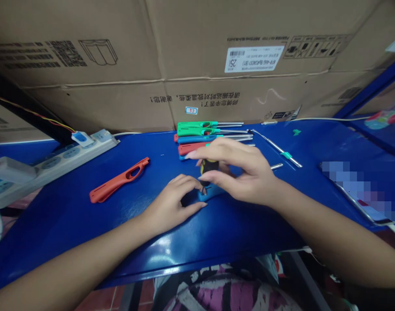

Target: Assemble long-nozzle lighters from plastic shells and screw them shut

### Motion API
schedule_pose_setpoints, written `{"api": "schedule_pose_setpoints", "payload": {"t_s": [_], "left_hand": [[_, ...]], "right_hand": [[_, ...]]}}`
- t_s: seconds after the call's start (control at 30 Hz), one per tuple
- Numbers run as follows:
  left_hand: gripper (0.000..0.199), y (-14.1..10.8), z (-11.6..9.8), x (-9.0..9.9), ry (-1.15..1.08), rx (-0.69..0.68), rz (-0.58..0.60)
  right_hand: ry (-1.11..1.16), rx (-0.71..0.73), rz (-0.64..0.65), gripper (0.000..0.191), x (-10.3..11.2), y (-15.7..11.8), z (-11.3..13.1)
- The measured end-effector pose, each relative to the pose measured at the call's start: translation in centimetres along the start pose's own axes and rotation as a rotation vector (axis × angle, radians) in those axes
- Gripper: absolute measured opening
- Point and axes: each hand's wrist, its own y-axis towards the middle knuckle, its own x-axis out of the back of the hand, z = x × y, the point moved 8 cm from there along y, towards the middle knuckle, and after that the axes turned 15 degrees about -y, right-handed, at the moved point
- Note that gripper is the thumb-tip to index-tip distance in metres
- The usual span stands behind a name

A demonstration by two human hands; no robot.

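Note:
My right hand [247,172] grips a stubby black-and-yellow screwdriver [206,172] by its handle, upright above a blue lighter body [212,192]. My left hand [173,198] pinches the near-left end of that long-necked lighter between thumb and fingers, holding it against the table. The screwdriver's tip is hidden near the left fingertips. A metal tube end [277,166] shows past my right hand. Just beyond, green lighters [192,128], a blue lighter [194,139] and a red lighter [192,149] lie side by side, partly behind my right hand.
An orange lighter shell [119,181] lies left on the blue table [161,250]. At right are a loose metal lighter tube [277,149], a green scrap [296,132] and a phone [356,194]. A power strip [55,164] runs along the left; cardboard [119,103] stands behind.

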Motion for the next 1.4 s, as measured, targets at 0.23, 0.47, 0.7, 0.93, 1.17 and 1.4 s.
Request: {"api": "schedule_pose_setpoints", "payload": {"t_s": [0.23, 0.47, 0.7, 0.93, 1.17, 1.4], "left_hand": [[0.018, 0.0, -0.1, 0.0, 0.002, 0.012, 0.01], [0.018, -0.1, 0.1, 0.0, -0.015, 0.012, 0.006], [0.02, -0.1, 0.1, 0.0, 0.001, 0.009, -0.002], [0.018, -0.1, 0.3, 0.0, -0.008, 0.03, 0.007], [0.02, -0.1, 0.1, 0.1, -0.019, 0.03, -0.001], [0.022, -0.1, 0.2, 0.0, -0.005, 0.021, -0.014]], "right_hand": [[0.059, -0.016, 0.097, 0.04, -0.7, 0.0, 0.1], [-0.124, 0.039, -0.052, 0.029, 0.6, 0.0, 0.3], [0.13, 0.027, 0.055, 0.029, 0.5, 0.4, 0.3], [0.044, 0.035, 0.091, 0.041, 0.1, 0.1, 0.5], [-0.074, 0.089, 0.004, 0.029, 1.0, 0.3, 0.6], [-0.079, 0.092, 0.005, 0.021, 1.3, 0.4, 1.1]]}}
